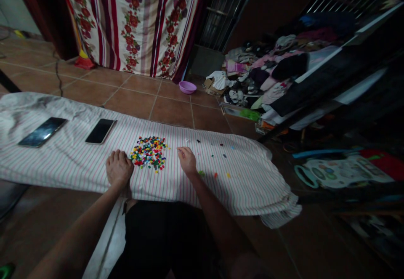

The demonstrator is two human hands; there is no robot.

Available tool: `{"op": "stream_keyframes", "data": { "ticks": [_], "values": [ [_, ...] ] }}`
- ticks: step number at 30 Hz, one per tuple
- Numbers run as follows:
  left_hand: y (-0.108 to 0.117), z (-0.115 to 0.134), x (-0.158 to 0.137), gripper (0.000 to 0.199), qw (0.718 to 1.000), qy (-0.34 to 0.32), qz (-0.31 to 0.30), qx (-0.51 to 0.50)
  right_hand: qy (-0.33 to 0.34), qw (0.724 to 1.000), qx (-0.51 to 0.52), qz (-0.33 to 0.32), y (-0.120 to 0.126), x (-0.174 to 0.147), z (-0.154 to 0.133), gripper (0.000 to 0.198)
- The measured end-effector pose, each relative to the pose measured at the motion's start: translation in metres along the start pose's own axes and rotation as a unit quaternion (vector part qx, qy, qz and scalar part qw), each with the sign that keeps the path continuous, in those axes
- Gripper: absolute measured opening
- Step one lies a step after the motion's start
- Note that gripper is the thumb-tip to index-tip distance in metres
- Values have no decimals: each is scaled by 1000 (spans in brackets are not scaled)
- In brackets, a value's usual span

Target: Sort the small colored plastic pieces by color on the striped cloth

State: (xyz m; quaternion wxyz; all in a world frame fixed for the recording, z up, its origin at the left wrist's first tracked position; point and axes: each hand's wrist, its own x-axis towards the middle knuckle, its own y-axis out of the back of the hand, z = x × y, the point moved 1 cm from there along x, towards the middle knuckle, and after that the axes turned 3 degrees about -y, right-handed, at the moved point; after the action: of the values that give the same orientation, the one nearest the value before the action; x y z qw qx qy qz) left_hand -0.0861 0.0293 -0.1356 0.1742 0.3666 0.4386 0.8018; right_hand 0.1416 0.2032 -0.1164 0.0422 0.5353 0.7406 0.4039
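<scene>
A pile of tiny multicoloured pieces (149, 152), perhaps beads or little bricks, lies on a striped cloth (176, 182). At the pile's left edge my left hand (119, 166) rests palm down on the cloth, its fingers bent and slightly apart. My right hand (187, 160) is just right of the pile, with thumb and fingertips pinched together; whatever is between them is too small to make out. Beyond it, small pieces sit apart by colour, among them green (201, 173), orange (215, 175), yellow (228, 175), blue (232, 147) and black (198, 141).
A phone (100, 131) and a tablet-like dark device (43, 132) lie left of the pile. Past the table are a purple basin (187, 87) on the tiled floor, a floral curtain (132, 26) and a heap of clothes (259, 73).
</scene>
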Motion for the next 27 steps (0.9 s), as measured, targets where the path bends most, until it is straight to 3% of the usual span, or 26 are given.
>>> {"op": "stream_keyframes", "data": {
  "ticks": [4,9,16,27],
  "values": [
    [4,2,0,36,1000,-1,-1,-2,-10,998,-20,-57,-30,10,-15,27],
    [3,3,1,37,1000,4,-4,-2,-26,996,-43,-79,-50,18,-24,30],
    [4,3,1,37,1000,0,-5,3,-49,991,-70,-102,-58,27,-28,29],
    [5,3,1,40,1000,9,-17,-15,9,973,-119,-197,-69,42,-35,27]
  ]
}}
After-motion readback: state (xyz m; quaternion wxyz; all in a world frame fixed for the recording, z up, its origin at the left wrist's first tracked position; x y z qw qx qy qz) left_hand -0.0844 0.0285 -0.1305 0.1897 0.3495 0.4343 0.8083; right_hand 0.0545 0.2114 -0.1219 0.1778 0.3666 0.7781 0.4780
